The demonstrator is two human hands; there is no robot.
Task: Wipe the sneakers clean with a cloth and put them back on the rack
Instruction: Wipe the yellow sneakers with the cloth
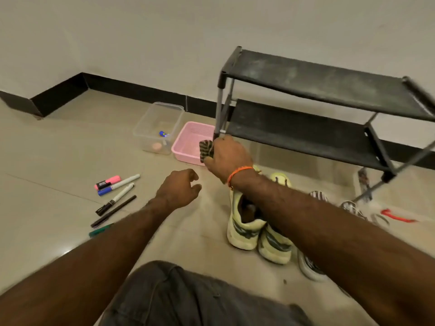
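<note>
The right hand (229, 158) grips a striped cloth (206, 150) above the pink basket (186, 147); the left hand (180, 189) hangs loosely curled, empty. The yellow sneakers (247, 229) sit on the floor beside the rack (329, 90), where a loose cloth could drop into the basket

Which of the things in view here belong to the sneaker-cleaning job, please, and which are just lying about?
Part of the job:
- striped cloth, gripped in the right hand
- yellow sneakers on the floor
- black rack, both shelves bare

Just lying about:
- pens and markers
- clear box
- pink basket
- red object on the floor
</note>
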